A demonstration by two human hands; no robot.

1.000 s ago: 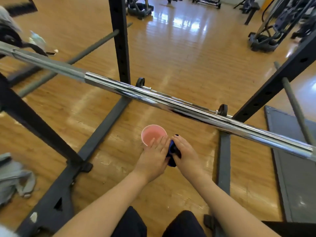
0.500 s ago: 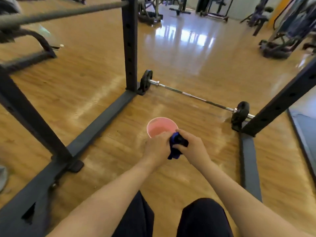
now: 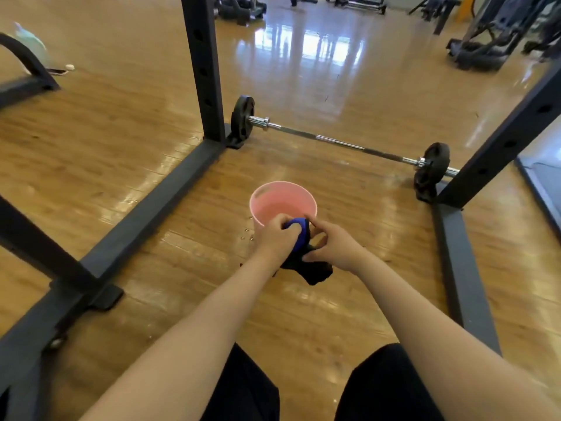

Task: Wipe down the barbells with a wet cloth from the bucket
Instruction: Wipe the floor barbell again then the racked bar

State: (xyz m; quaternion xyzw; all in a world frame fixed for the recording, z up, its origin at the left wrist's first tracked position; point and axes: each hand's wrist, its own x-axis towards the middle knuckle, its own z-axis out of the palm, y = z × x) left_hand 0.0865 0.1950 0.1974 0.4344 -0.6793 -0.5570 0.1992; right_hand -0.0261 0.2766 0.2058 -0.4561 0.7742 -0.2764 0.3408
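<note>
A pink bucket (image 3: pixel 267 192) stands on the wooden floor inside the rack. Just in front of its near rim, my left hand (image 3: pixel 277 237) and my right hand (image 3: pixel 332 247) both grip a dark blue wet cloth (image 3: pixel 303 253); part of it is bunched between them and a dark end hangs below. A few water drops lie on the floor left of the bucket. Beyond the bucket, a barbell (image 3: pixel 340 142) with small black plates at each end rests on the floor between the rack's far uprights.
The black rack's base beams (image 3: pixel 151 205) run along the floor on my left and right (image 3: pixel 458 268), with uprights (image 3: pixel 203 65) at the far corners. Gym machines (image 3: pixel 485 41) stand at the back right. A grey mat (image 3: pixel 543 177) lies at the right edge.
My view has dropped below the chrome bar that crossed the frame a second ago. The cloth has opened out from a tight bunch, and an end now hangs down between my hands.
</note>
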